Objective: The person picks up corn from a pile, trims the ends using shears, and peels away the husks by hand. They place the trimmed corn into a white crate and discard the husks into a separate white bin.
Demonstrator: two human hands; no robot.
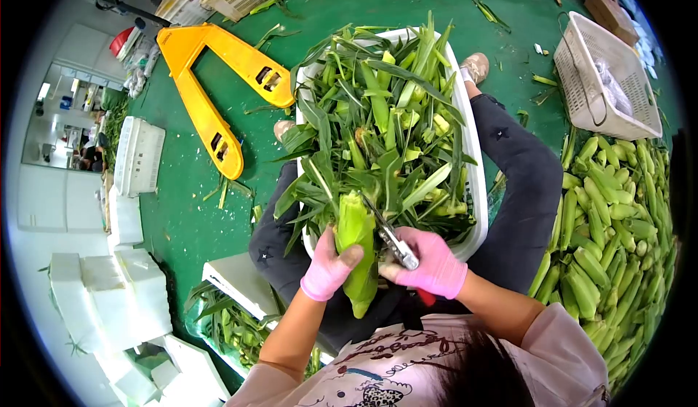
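My left hand (329,267), in a pink glove, is wrapped round a green ear of corn (356,236) still in its husk. The ear stands nearly upright in view, its cut-looking end away from me. In my right hand (434,263), also pink-gloved, is a pair of shears (399,250) with a dark, narrow blade and a silver body. A bit of red shows below that hand. The blade points away from me, close beside the ear's upper end. Beyond both hands, between my legs, a white basket (477,189) is heaped with husk leaves and stalk pieces (382,101).
At right lies a large pile of husked-looking green corn ears (603,225), with a white crate (582,90) behind it. A yellow pallet jack (190,87) stands at upper left on the green floor. White foam boxes (120,290) and another crate (139,156) line the left side.
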